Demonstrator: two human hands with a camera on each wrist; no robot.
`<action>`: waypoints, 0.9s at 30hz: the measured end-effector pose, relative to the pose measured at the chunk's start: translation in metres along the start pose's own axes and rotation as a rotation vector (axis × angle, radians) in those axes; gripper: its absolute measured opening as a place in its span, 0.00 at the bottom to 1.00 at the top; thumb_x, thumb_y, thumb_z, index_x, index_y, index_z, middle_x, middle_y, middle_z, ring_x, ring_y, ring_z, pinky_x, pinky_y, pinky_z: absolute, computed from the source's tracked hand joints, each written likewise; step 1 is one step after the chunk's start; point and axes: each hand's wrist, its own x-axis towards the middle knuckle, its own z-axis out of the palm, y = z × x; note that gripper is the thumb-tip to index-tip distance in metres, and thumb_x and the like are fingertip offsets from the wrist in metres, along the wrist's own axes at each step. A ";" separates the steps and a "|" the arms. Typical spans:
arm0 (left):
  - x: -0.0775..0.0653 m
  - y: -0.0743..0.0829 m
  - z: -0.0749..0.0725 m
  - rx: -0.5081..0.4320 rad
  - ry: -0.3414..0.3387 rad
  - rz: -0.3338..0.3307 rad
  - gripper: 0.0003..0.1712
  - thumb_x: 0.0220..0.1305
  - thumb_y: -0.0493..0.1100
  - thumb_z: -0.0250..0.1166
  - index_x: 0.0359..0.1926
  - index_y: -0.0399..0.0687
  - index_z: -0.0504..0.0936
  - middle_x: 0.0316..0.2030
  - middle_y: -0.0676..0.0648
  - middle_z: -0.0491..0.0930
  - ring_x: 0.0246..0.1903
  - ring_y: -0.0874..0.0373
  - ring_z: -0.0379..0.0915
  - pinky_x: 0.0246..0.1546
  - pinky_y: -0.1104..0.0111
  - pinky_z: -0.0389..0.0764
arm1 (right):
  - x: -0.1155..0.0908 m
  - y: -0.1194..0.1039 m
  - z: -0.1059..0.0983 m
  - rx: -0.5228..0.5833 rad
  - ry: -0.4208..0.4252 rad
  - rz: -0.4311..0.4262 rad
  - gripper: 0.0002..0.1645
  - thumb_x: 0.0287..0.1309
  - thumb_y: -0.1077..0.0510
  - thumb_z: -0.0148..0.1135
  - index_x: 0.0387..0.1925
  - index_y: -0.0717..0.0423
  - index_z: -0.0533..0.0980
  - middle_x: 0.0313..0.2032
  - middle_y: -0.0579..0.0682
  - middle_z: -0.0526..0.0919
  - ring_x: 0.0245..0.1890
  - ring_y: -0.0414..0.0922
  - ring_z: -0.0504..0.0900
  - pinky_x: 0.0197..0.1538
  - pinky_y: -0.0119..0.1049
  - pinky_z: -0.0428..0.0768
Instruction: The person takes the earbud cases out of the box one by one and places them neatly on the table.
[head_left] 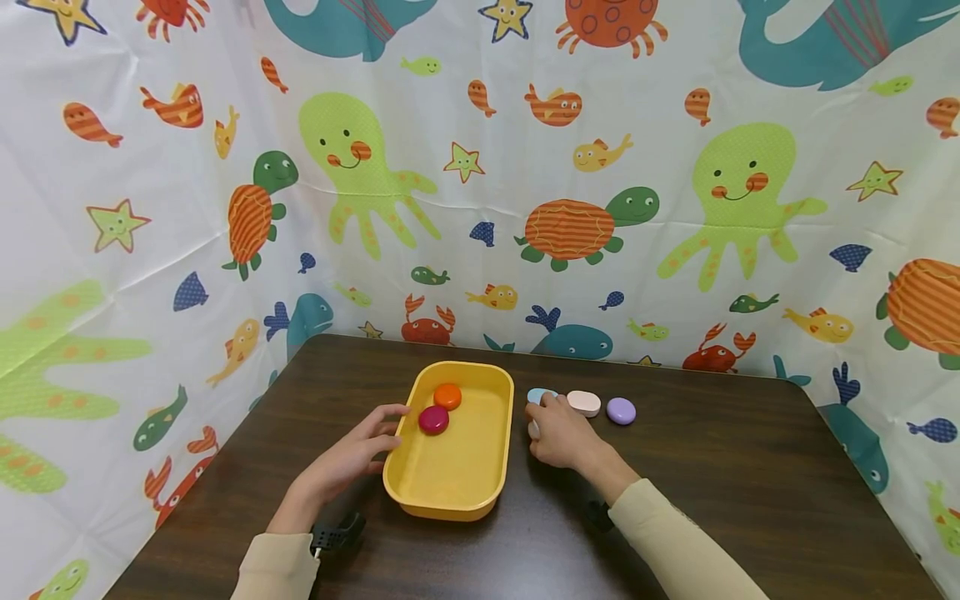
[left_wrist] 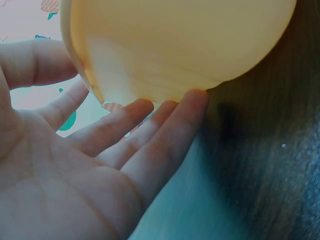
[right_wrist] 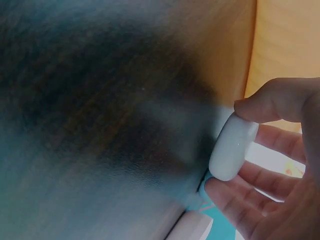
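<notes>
My right hand (head_left: 561,433) pinches a white bar of soap (right_wrist: 233,146) between thumb and fingertips, just right of the yellow tray. Beyond those fingers lies a light blue soap (head_left: 542,395), partly covered by the hand. A pale pink soap (head_left: 583,403) and a round purple soap (head_left: 621,411) line up to its right. My left hand (head_left: 352,454) is at the left side of the yellow tray (head_left: 450,510), its loosely extended fingertips against the wall in the left wrist view. Inside the tray, an orange soap (head_left: 447,396) and a magenta soap (head_left: 433,420) sit side by side.
The dark wooden table (head_left: 720,500) reaches back to a white curtain (head_left: 495,275) printed with sea animals, which also hangs along the left and right sides. A black band (head_left: 337,533) is on the left wrist.
</notes>
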 end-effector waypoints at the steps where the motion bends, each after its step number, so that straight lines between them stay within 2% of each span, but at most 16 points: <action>1: 0.000 0.000 0.000 0.000 0.001 0.001 0.30 0.77 0.43 0.54 0.74 0.49 0.57 0.71 0.33 0.60 0.66 0.36 0.64 0.61 0.41 0.74 | 0.000 0.000 0.000 -0.001 -0.005 0.000 0.16 0.51 0.58 0.70 0.44 0.52 0.78 0.41 0.53 0.75 0.41 0.52 0.72 0.42 0.46 0.80; 7: 0.000 0.001 0.000 0.002 0.004 0.003 0.30 0.76 0.44 0.55 0.74 0.49 0.57 0.71 0.33 0.61 0.66 0.37 0.64 0.61 0.40 0.73 | 0.000 0.000 0.002 0.001 -0.004 -0.003 0.14 0.54 0.58 0.69 0.43 0.52 0.78 0.39 0.52 0.75 0.40 0.51 0.71 0.42 0.46 0.79; 19: -0.001 0.001 0.001 0.004 0.013 -0.007 0.30 0.76 0.43 0.55 0.74 0.50 0.57 0.71 0.34 0.60 0.66 0.37 0.64 0.62 0.40 0.72 | 0.000 0.000 0.007 -0.019 0.001 -0.021 0.17 0.51 0.57 0.71 0.44 0.51 0.79 0.40 0.53 0.75 0.43 0.52 0.72 0.46 0.48 0.80; 27: -0.002 0.001 0.002 0.010 0.016 -0.002 0.30 0.76 0.43 0.55 0.74 0.50 0.57 0.71 0.34 0.60 0.66 0.36 0.64 0.61 0.40 0.73 | 0.000 -0.002 0.005 -0.023 0.019 -0.030 0.13 0.54 0.56 0.69 0.43 0.52 0.80 0.39 0.52 0.75 0.42 0.52 0.72 0.46 0.48 0.80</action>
